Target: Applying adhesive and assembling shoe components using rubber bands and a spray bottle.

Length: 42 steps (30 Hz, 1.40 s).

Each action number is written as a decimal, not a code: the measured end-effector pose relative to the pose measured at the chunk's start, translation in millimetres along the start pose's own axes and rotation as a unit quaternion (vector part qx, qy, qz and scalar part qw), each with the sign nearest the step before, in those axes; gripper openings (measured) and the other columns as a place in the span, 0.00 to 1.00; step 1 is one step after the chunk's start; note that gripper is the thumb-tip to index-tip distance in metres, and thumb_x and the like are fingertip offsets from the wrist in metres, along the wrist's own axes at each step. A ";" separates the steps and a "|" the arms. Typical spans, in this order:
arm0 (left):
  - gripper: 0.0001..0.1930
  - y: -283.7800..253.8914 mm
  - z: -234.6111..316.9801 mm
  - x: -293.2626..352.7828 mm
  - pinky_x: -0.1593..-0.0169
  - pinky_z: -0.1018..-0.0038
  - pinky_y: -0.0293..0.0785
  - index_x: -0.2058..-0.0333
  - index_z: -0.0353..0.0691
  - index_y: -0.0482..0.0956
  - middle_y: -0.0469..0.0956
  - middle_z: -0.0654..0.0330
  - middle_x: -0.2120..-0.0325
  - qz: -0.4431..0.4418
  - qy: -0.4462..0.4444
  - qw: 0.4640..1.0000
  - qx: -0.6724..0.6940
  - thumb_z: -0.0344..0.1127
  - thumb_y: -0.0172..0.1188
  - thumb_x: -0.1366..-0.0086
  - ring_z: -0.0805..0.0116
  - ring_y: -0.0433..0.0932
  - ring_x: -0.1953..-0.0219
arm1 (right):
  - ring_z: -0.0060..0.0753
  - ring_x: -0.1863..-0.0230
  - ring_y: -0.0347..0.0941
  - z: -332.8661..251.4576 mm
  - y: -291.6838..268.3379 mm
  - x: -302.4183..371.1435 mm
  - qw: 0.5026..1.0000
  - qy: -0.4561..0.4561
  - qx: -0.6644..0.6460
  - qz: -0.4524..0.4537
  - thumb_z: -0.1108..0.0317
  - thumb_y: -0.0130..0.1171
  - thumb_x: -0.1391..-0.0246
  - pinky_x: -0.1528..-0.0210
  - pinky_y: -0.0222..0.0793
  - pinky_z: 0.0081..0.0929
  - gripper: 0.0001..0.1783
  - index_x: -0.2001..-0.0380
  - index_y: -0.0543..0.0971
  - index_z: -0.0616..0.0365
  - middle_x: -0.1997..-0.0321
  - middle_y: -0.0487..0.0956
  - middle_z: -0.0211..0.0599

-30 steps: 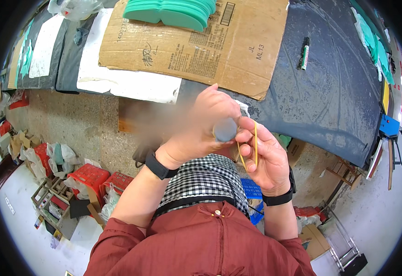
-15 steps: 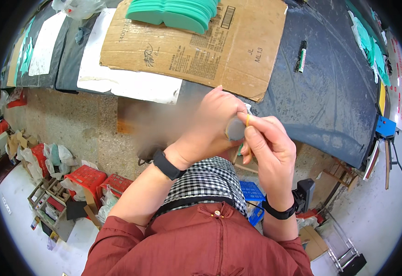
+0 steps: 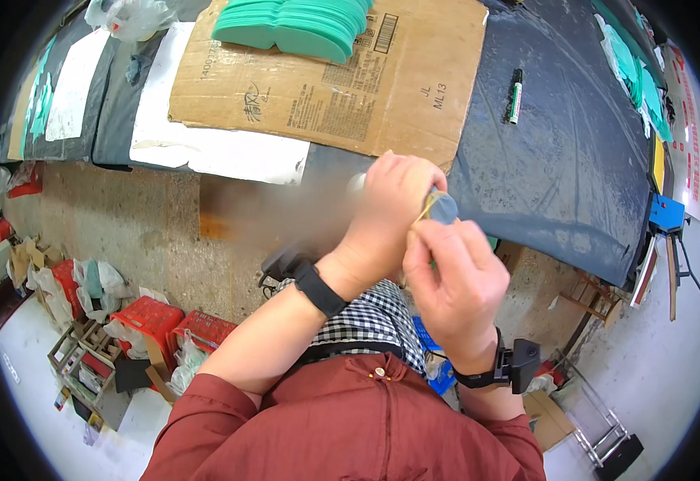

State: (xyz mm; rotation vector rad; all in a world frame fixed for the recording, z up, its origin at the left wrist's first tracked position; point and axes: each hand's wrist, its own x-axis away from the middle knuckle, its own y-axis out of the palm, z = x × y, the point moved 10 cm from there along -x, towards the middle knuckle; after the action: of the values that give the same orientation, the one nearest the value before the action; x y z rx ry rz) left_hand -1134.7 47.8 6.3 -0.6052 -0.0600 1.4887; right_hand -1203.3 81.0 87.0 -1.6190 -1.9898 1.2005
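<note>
My left hand (image 3: 398, 196) is closed around a thing with a round, flat, blue-grey end (image 3: 444, 209); most of it is hidden by the fingers. A thin yellow rubber band (image 3: 424, 212) is stretched across the side of that end. The fingers of my right hand (image 3: 462, 280) pinch the band just below the round end. A bit of green (image 3: 492, 241) shows beyond my right hand; what it belongs to is hidden.
The dark-covered table (image 3: 558, 176) holds flattened cardboard (image 3: 414, 88), a stack of green sheets (image 3: 294, 28), white paper (image 3: 230, 152) and a marker pen (image 3: 515, 96). Red crates (image 3: 145, 313) stand on the floor at left. A blurred patch covers the area left of my hands.
The round end has moved right and slightly up and turned more into view. My right hand has shifted lower, drawing the yellow band toward me.
</note>
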 end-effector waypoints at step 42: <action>0.20 -23.9 -28.7 -4.3 0.52 0.67 0.69 0.62 0.41 0.70 0.73 0.59 0.64 -0.092 -0.057 0.988 0.112 0.30 0.71 0.52 0.56 0.72 0.58 | 0.18 0.78 0.56 77.7 51.9 17.0 0.915 0.299 -0.256 -0.086 0.67 0.73 0.50 0.76 0.51 0.24 0.21 0.84 0.69 0.59 0.81 0.63 0.23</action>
State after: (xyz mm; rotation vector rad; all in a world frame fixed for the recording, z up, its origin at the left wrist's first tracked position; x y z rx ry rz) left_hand -1101.9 34.8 -6.9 -0.3240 -0.0350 1.3268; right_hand -1228.0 65.5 -3.3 -1.7011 -2.0389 0.0650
